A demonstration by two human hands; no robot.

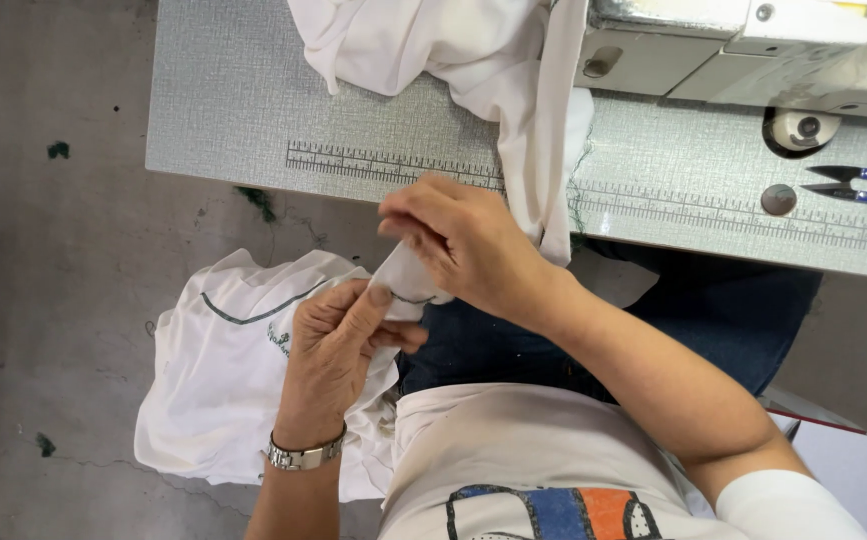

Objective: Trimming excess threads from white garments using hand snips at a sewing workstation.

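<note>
Grey textured work table spans the top of your view, printed ruler strip along its near edge. Sewing machine sits top right on it, base only in view. White fabric is heaped on the table beside the machine and hangs off the front edge as a strip toward your lap. A second white garment with a dark curved neckline seam is piled low on your left, over the concrete floor. Your right hand and left hand meet just below the table edge, both closed on 1 small fold of white cloth: left thumb pressed on top of it, right fingers curled over the upper end. Metal wristwatch on your left wrist. Blue-handled thread snips lie on the table far right, well apart from both hands, near 2 round metal fittings.
</note>
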